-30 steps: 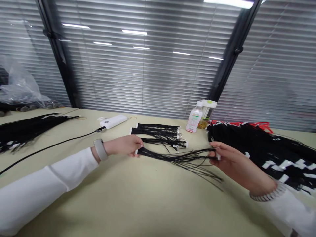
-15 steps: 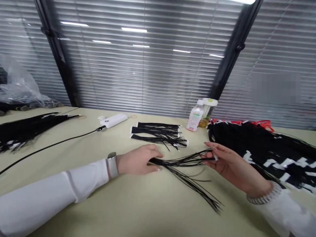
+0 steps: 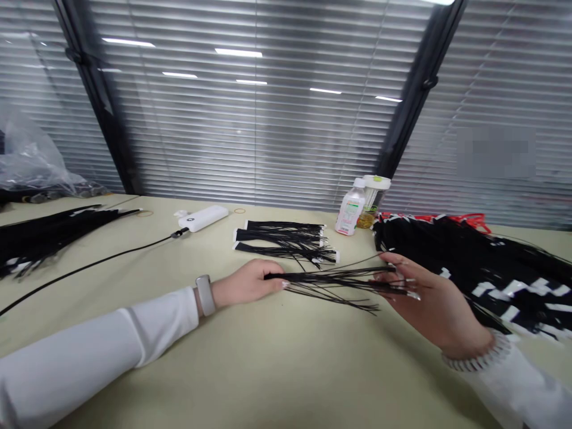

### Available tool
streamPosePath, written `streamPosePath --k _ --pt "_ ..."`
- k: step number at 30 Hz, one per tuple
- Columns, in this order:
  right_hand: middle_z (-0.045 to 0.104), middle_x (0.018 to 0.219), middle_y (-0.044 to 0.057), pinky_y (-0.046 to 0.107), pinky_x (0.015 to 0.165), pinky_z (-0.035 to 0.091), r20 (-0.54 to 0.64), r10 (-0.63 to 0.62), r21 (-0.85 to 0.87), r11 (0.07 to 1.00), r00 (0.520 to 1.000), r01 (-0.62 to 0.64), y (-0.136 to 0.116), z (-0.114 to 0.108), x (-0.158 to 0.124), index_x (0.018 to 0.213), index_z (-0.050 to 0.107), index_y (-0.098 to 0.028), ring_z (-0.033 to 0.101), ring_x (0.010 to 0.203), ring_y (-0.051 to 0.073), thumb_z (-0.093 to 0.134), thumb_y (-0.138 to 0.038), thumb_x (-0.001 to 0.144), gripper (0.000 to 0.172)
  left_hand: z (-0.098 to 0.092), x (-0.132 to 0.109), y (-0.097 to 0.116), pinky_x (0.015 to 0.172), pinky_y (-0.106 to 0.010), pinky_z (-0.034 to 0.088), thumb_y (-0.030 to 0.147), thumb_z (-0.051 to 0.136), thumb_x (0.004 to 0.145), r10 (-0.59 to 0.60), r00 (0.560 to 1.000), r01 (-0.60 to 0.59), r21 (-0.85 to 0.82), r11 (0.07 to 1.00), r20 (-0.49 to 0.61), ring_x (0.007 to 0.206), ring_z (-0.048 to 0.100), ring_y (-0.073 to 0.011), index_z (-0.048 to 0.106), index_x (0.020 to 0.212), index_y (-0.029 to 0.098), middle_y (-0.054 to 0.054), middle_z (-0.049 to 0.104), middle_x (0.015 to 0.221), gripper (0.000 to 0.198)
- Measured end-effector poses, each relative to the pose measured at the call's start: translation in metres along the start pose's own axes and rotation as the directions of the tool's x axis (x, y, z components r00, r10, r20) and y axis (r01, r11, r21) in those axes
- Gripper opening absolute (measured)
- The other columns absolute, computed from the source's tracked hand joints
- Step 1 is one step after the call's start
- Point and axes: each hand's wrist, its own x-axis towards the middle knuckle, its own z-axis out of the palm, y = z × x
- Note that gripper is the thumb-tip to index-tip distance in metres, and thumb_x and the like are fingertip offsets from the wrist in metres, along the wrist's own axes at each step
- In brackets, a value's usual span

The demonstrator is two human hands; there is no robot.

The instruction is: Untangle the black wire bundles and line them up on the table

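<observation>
Bundle of black strands [image 3: 328, 278] stretches between the two hands, above the table [image 3: 277, 369]. Left hand [image 3: 250, 281]: thumb and fingers closed in a pinch on the gathered end, probably because the strands are tightest there and one pinch governs them all. Right hand [image 3: 429, 304]: half curled, fingers loosely bent about the far ends, strands lying across them; white tips show at the palm. I cannot tell whether it clamps any. The looser curl would suit ends that splay: several strands sag free below the line between the hands, and one strays above.

Just beyond the left hand, to its right, three more bundles [image 3: 268, 237] lie roughly parallel, white-tagged ends toward its side. The common direction looks deliberate, perhaps to keep them distinct. Beside and beyond the right hand, a large black pile [image 3: 447, 244] with white tags sits within its easy reach.

Farther out from the left hand: white power bank [image 3: 206, 218], black cable [image 3: 111, 256] running off leftward. Beyond the right hand, bottle [image 3: 350, 210] and cup [image 3: 374, 196] stand upright by the blinds [image 3: 286, 119], seemingly kept out of the hands' way.
</observation>
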Motion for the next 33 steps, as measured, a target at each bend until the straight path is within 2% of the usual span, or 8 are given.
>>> streamPosePath --k 4,7,10,15,19,21,25,33 --pt "0.062 0.071 0.004 0.030 0.055 0.047 0.069 0.200 0.088 0.975 0.977 -0.206 0.003 -0.003 0.003 0.080 0.067 -0.025 0.060 0.071 0.022 0.065 -0.044 0.065 0.024 0.000 0.001 -0.002 0.057 -0.024 0.039 0.046 0.041 0.087 -0.035 0.998 0.033 -0.046 0.998 -0.052 0.059 0.046 -0.0126 0.049 0.062 0.017 0.002 0.050 0.060 0.039" --pt "0.061 0.084 0.004 0.029 0.059 0.046 0.173 0.110 -0.009 0.994 0.979 -0.110 0.003 -0.005 0.004 0.081 0.067 -0.022 0.057 0.070 0.019 0.070 -0.043 0.061 0.028 0.001 0.002 -0.006 0.066 -0.028 0.043 0.045 0.036 0.089 -0.073 0.987 0.063 -0.071 0.995 -0.143 0.067 0.052 -0.0152 0.051 0.067 0.017 -0.001 0.057 0.069 0.038" --pt "0.059 0.077 0.003 0.027 0.054 0.042 0.349 0.042 -0.321 0.944 0.936 0.077 0.003 -0.007 0.004 0.083 0.064 -0.020 0.051 0.063 0.015 0.062 -0.044 0.072 0.027 0.002 0.003 -0.008 0.072 -0.031 0.044 0.042 0.034 0.090 -0.102 0.969 0.082 -0.097 0.992 -0.225 0.072 0.055 -0.0171 0.055 0.073 0.017 -0.003 0.060 0.074 0.036" --pt "0.063 0.076 0.004 0.032 0.063 0.044 0.565 -0.105 -0.701 0.462 0.818 0.543 0.002 -0.007 -0.001 0.086 0.063 -0.019 0.057 0.069 0.018 0.053 -0.032 0.081 0.017 0.003 0.004 -0.010 0.069 -0.030 0.043 0.039 0.031 0.091 -0.131 0.934 0.090 -0.135 0.987 -0.334 0.068 0.053 -0.0163 0.052 0.071 0.017 -0.002 0.056 0.069 0.036" --pt "0.063 0.071 0.003 0.042 0.084 0.043 0.675 -0.188 -0.697 0.156 0.714 0.700 0.005 -0.006 -0.003 0.078 0.065 -0.020 0.059 0.072 0.018 0.052 -0.022 0.082 0.014 0.003 0.006 -0.013 0.064 -0.029 0.041 0.042 0.032 0.090 -0.162 0.911 0.106 -0.164 0.981 -0.380 0.064 0.051 -0.0153 0.049 0.069 0.018 0.000 0.052 0.066 0.036" --pt "0.064 0.072 0.002 0.051 0.102 0.029 0.691 -0.220 -0.702 0.028 0.689 0.712 0.009 -0.006 -0.003 0.074 0.064 -0.021 0.061 0.083 0.020 0.053 -0.019 0.081 0.014 0.003 0.006 -0.014 0.060 -0.028 0.040 0.043 0.040 0.088 -0.177 0.903 0.117 -0.172 0.978 -0.391 0.060 0.048 -0.0146 0.048 0.068 0.018 0.001 0.050 0.063 0.033" --pt "0.069 0.083 0.002 0.058 0.108 0.010 0.677 -0.262 -0.730 -0.119 0.688 0.673 0.018 -0.005 -0.001 0.074 0.064 -0.019 0.050 0.116 0.028 0.055 -0.015 0.080 0.011 0.002 0.008 -0.015 0.062 -0.028 0.041 0.039 0.041 0.087 -0.187 0.893 0.112 -0.199 0.974 -0.409 0.061 0.050 -0.0145 0.047 0.066 0.018 0.001 0.051 0.063 0.030" --pt "0.057 0.124 0.008 0.065 0.105 0.009 0.626 -0.404 -0.780 -0.294 0.667 0.553 0.024 -0.002 -0.004 0.089 0.065 -0.019 0.027 0.131 0.037 0.048 -0.009 0.080 0.021 0.000 0.011 -0.021 0.068 -0.030 0.044 0.032 0.039 0.087 -0.215 0.850 0.125 -0.211 0.969 -0.481 0.068 0.055 -0.0162 0.054 0.078 0.017 -0.001 0.057 0.069 0.022"
